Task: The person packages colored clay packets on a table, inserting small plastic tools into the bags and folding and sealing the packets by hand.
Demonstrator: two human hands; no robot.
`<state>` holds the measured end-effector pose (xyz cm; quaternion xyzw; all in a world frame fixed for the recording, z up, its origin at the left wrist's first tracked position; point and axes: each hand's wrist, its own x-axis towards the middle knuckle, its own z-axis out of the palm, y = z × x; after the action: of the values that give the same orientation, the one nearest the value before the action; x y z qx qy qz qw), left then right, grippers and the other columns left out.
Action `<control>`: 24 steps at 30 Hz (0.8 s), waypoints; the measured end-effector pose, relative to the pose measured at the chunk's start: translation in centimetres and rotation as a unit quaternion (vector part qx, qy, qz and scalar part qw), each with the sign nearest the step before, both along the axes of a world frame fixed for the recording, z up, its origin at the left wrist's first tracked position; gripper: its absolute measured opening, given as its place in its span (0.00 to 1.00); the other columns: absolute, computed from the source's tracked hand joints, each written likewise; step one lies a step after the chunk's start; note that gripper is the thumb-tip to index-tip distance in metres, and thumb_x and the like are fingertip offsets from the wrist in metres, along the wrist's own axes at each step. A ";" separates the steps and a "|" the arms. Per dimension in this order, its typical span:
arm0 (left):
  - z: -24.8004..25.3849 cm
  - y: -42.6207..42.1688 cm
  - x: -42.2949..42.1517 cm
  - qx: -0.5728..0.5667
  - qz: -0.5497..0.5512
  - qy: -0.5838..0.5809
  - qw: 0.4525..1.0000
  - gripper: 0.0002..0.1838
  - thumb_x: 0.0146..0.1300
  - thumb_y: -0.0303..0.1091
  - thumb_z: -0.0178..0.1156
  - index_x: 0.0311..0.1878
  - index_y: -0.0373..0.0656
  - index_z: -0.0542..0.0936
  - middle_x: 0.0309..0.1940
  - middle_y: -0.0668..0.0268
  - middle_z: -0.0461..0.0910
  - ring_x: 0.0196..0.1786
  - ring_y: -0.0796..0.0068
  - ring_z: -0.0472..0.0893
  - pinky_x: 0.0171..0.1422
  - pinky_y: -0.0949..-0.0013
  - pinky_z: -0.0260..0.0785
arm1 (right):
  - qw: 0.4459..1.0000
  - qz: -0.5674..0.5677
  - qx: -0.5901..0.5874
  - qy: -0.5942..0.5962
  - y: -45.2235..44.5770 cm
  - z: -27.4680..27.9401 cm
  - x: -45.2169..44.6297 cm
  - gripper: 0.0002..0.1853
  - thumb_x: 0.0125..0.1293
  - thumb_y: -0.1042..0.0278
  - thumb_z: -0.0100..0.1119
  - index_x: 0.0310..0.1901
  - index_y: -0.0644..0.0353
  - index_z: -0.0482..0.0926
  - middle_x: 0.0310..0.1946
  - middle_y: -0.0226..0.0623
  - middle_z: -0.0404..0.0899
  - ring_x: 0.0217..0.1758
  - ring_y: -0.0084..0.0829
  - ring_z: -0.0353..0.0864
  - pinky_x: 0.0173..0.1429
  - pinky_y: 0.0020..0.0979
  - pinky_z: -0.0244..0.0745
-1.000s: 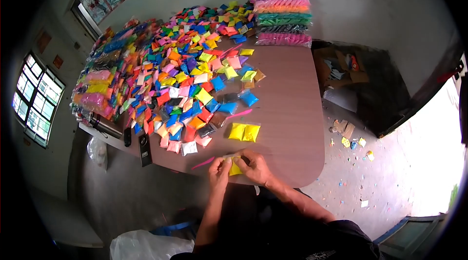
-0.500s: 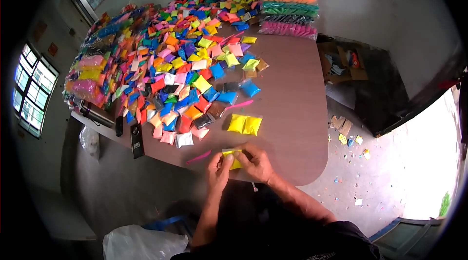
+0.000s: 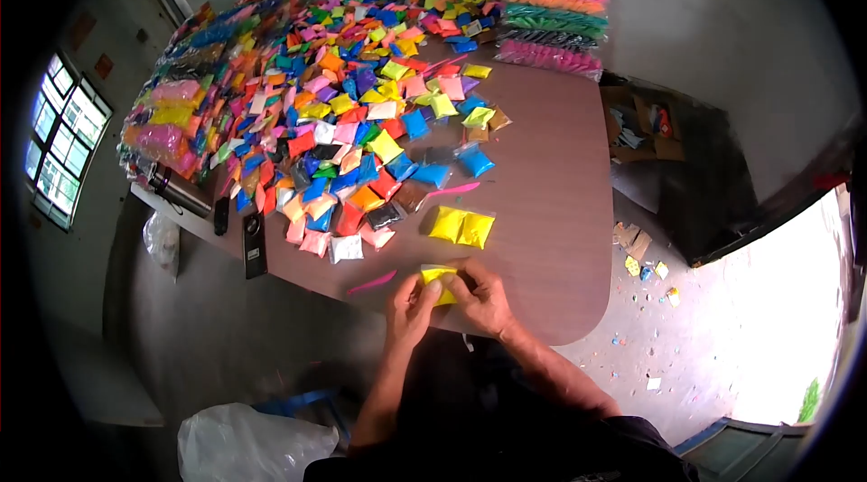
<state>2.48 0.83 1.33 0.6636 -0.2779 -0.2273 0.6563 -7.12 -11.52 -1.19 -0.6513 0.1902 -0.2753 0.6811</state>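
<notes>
Between my two hands, at the near edge of the table, is a small clear packet of yellow material. My left hand grips its left side, thumb on top. My right hand pinches its right side, with thumb and fingers closed on it. Just beyond lie two yellow packets side by side, flat on the table. A pink plastic tool rests left of my left hand. Another pink tool lies farther back, by the edge of the pile.
A big heap of coloured packets covers the table's left and back. Stacked bags of pink, purple, orange and green pieces stand at the back. A metal flask lies at the left edge. An open cardboard box sits beyond the table's right side.
The view has shifted slightly, so the table contents appear a little to the right. Both hands keep hold of the yellow packet, with the fingers only slightly moved.
</notes>
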 end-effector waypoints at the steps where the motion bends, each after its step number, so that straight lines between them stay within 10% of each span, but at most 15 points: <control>1: 0.0 0.1 0.0 -0.006 -0.012 -0.009 1.000 0.14 0.79 0.37 0.63 0.55 0.34 0.83 0.36 0.72 0.81 0.38 0.84 0.76 0.42 0.74 0.70 | 1.000 -0.005 0.009 0.006 -0.1 -0.2 -0.1 0.11 0.77 0.71 0.67 0.56 0.65 0.84 0.47 0.43 0.87 0.48 0.32 0.88 0.55 0.32 0.82; 24: -2.3 0.8 0.7 0.026 0.002 0.011 1.000 0.10 0.79 0.33 0.63 0.53 0.35 0.83 0.34 0.76 0.79 0.35 0.90 0.71 0.39 0.79 0.64 | 0.998 0.021 0.039 0.044 -0.4 0.8 0.4 0.14 0.80 0.71 0.64 0.60 0.69 0.80 0.48 0.32 0.86 0.50 0.21 0.83 0.57 0.25 0.79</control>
<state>3.17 1.61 -0.98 0.6783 -0.2633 -0.2403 0.6425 -6.73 -11.90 -0.35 -0.6396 0.2168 -0.2246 0.7025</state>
